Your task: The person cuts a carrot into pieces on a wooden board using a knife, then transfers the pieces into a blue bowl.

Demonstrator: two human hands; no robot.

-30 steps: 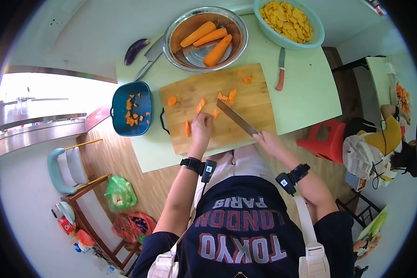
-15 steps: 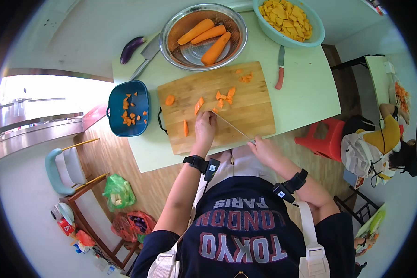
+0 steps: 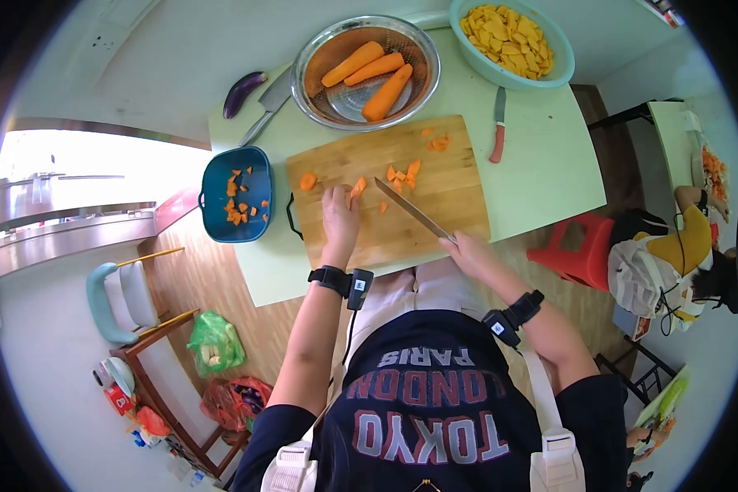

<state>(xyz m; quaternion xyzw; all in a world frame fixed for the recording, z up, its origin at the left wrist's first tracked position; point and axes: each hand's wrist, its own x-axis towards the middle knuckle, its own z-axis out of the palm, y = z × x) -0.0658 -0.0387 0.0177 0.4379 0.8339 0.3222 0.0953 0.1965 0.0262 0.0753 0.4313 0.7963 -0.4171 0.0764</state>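
- A blue tub [image 3: 248, 231] of small carrot bits sits at the left edge of the surface [image 3: 541, 156].
- The left hand [image 3: 339, 220] rests on the cutting board [image 3: 444, 205], fingers curled beside a carrot piece [image 3: 356, 187]. I cannot tell whether its grip pinches anything.
- The knife [image 3: 408, 208] slants above the board, its tip near the cut chunks [image 3: 403, 173].
- The right hand [image 3: 470, 246] has its grip wrapped tight round the knife handle, at the board's near edge.
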